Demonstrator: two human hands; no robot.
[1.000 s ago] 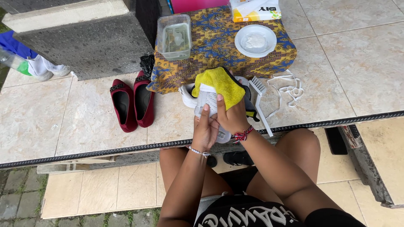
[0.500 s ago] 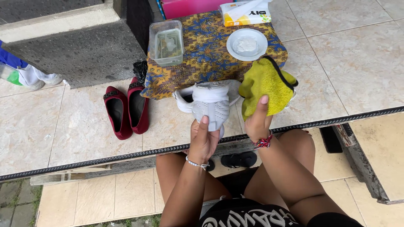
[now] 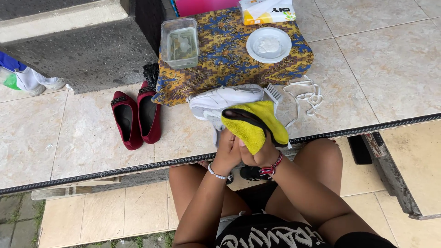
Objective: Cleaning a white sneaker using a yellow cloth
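Both hands (image 3: 243,151) grip one yellow cloth (image 3: 255,124), one white shoe (image 3: 220,103).

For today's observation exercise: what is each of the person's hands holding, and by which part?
The right hand grips a yellow cloth by its near lower edge. The left hand holds a white shoe by its near end, mostly hidden under the cloth.

Sneaker (image 3: 227,98) lies on the floor tiles (image 3: 92,133); cloth (image 3: 255,124) at its 5 o'clock, flat shoes (image 3: 135,117) at 9, bowl (image 3: 268,45) at 1.
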